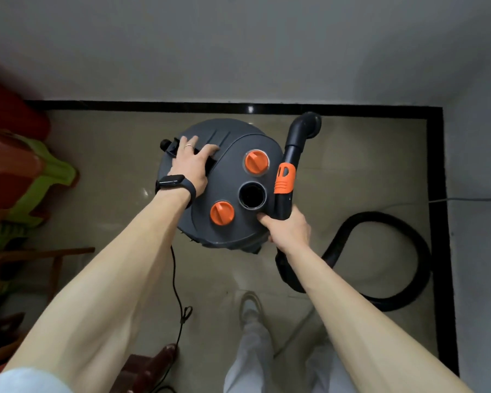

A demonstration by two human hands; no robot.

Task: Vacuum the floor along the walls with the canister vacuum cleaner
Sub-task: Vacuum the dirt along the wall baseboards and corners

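Observation:
The dark grey canister vacuum (pixel 233 154) stands on the beige floor near the far wall, seen from above, with two orange caps (pixel 256 162) and an open round port (pixel 252 195) on its lid. My left hand (pixel 190 165) lies flat on the lid by its handle, fingers straight. My right hand (pixel 285 226) grips the black hose end (pixel 291 154), which has an orange collar and a curved nozzle pointing toward the wall. The black hose (pixel 403 251) loops on the floor to the right.
A black baseboard strip (pixel 267 106) runs along the far and right walls (pixel 476 165). Red and green plastic stools (pixel 26 171) and wooden furniture (pixel 40 256) crowd the left. The power cord (pixel 179 302) trails toward me. My legs and a shoe (pixel 250 304) are below.

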